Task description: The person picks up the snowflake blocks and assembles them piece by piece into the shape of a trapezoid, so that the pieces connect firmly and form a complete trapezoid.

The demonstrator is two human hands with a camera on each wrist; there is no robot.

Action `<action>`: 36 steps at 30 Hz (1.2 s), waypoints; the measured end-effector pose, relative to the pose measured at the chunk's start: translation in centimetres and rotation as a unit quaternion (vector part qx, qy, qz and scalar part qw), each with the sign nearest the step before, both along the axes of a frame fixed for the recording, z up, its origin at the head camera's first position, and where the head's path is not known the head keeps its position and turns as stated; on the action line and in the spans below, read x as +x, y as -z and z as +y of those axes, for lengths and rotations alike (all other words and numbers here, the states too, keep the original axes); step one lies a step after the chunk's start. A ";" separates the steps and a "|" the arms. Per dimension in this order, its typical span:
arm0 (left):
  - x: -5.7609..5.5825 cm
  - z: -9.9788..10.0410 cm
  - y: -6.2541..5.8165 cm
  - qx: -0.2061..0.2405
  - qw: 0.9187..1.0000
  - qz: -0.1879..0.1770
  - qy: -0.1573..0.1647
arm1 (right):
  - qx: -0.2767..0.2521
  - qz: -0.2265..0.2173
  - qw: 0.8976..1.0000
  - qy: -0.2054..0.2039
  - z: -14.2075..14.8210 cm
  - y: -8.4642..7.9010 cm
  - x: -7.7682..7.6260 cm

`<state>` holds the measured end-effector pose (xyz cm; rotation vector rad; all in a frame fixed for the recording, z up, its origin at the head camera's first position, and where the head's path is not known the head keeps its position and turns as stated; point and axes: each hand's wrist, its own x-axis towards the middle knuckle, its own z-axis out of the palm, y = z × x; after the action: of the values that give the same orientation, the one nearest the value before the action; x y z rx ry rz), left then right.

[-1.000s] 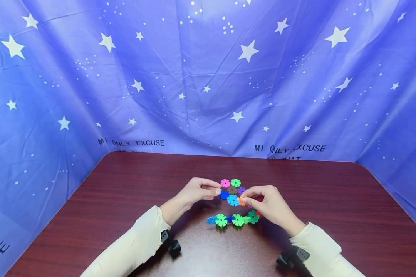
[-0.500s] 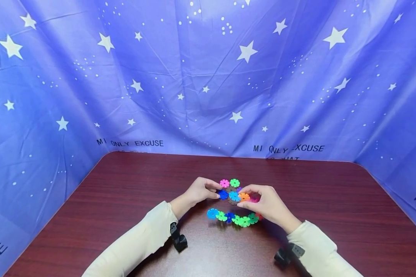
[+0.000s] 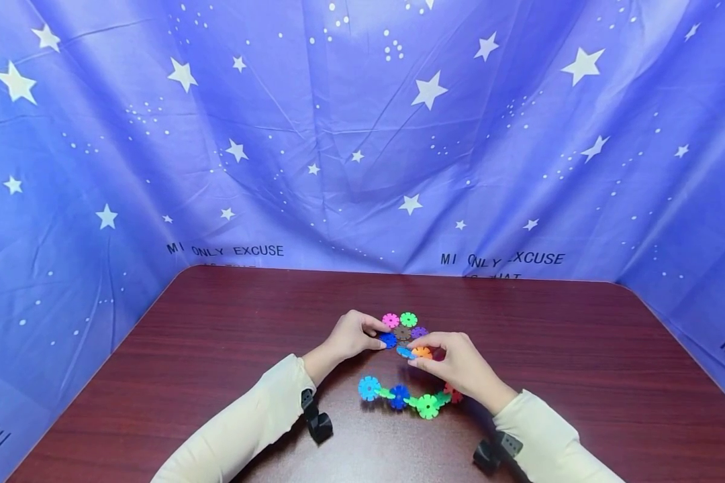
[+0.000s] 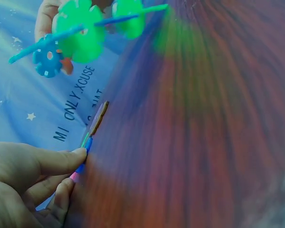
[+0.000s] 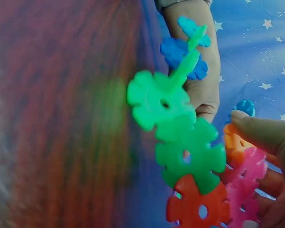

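My left hand pinches a dark blue snowflake disc between thumb and fingers; in the left wrist view that disc shows edge-on. Opposite, my right hand holds a light blue snowflake disc, tilted nearly edge-on, between thumb and fingertip. It ends a chain of interlocked discs: an orange disc follows it, then pink discs near my right palm. A red disc, a green disc and several more hang in a curve toward the body, ending in another light blue disc.
Just beyond my fingertips lie loose snowflake discs: a pink one, a bright green one, a brown one and a purple one. The dark red table ends at a starry blue curtain.
The light blue disc at my right fingertips has tipped from face-on to nearly edge-on. The dangling chain has swung and twisted toward the body. My left hand has shifted slightly right.
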<state>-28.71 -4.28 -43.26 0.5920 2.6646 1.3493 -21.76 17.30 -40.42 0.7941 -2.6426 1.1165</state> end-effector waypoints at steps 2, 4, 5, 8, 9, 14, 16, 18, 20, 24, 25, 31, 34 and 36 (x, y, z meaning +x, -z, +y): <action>0.0 0.1 0.0 -0.006 1.000 0.002 0.002 | 0.005 -0.006 1.000 -0.010 0.0 0.1 0.1; 0.1 0.1 -0.1 -0.009 1.000 -0.003 0.004 | 0.009 -0.005 1.000 -0.019 -0.1 0.3 0.1; 0.1 0.0 -0.1 -0.008 1.000 -0.008 0.004 | 0.009 -0.005 1.000 -0.020 -0.1 0.4 0.2; 0.2 -0.1 -0.1 -0.001 1.000 -0.027 0.008 | 0.002 0.000 1.000 -0.020 -0.3 0.6 0.2; 0.3 -0.2 -0.1 0.002 0.999 -0.033 0.007 | -0.001 0.005 1.000 -0.019 -0.4 0.7 0.2; 0.7 -1.0 -0.1 0.028 0.997 -0.068 0.005 | -0.019 0.010 1.000 -0.005 -0.7 0.9 0.2; 0.9 -1.3 -0.2 0.037 0.996 -0.080 0.006 | -0.021 0.011 1.000 -0.002 -0.8 0.9 0.2; 1.2 -1.6 -0.2 0.044 0.995 -0.089 0.010 | -0.021 0.013 1.000 0.003 -0.9 0.9 0.2; 1.4 -1.8 -0.3 0.059 0.993 -0.105 0.017 | -0.022 0.013 1.000 0.010 -1.0 0.9 0.2; 1.8 -2.2 -0.4 0.117 0.981 -0.153 0.023 | -0.026 0.006 0.999 0.021 -1.2 0.9 0.2; 1.9 -2.2 -0.5 0.133 0.977 -0.166 0.023 | -0.025 0.005 0.999 0.020 -1.3 0.9 0.3; 2.7 -2.2 -0.6 0.210 0.953 -0.216 0.006 | -0.017 0.013 1.000 0.005 -1.5 0.9 0.2; 3.3 -2.0 -0.8 0.247 0.939 -0.238 -0.002 | -0.019 0.003 1.000 0.004 -1.5 0.9 0.2; 3.6 -1.8 -0.9 0.265 0.931 -0.251 -0.009 | -0.020 -0.006 1.000 0.005 -1.5 0.9 0.1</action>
<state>-25.09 -6.08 -42.36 0.2072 1.9096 1.9271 -21.61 15.79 -41.29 0.7679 -2.6221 1.1710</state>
